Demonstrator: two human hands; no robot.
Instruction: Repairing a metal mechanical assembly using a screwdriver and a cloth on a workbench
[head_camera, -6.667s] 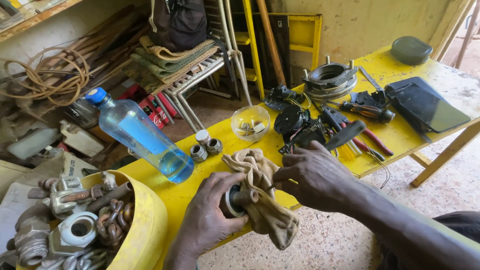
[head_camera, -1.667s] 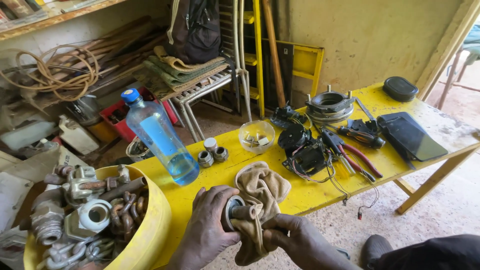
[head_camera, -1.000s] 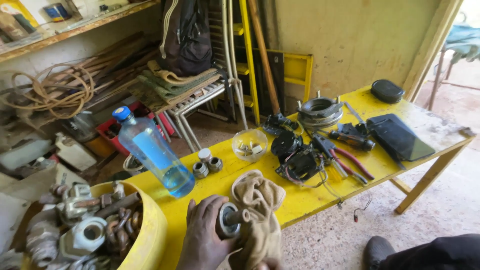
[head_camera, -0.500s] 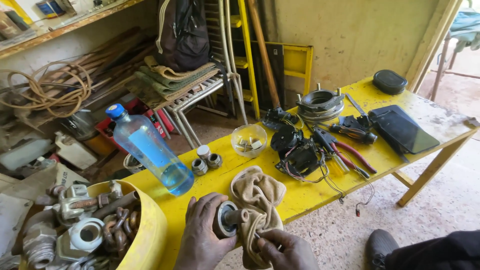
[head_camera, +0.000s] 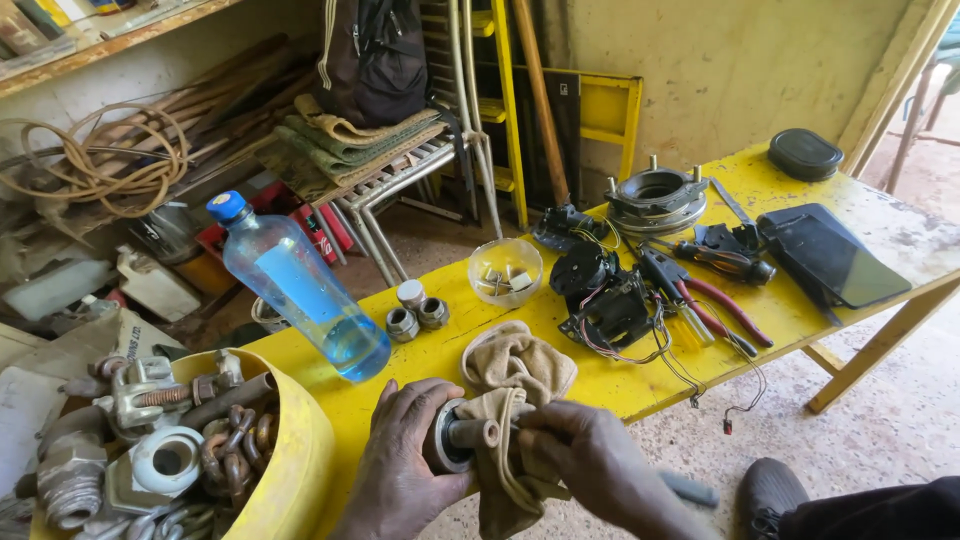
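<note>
My left hand grips a round metal part with a short shaft at the near edge of the yellow table. My right hand holds a beige rag against that shaft; the rag drapes over the part and bunches on the table behind it. A clear plastic bottle with a blue cap stands tilted just left of the hands. Three small metal fittings and a clear bowl of small parts sit behind the rag.
A yellow tub of heavy metal hardware and chain sits at the left. Black electrical parts with wires, red-handled pliers, a screwdriver, a metal ring, and black covers lie to the right. Clutter, rope and a chair stand behind.
The view has shifted and drawn closer. My right hand has come back up onto the rag at the shaft, after dropping low out of sight a second ago. My left hand keeps its grip.
</note>
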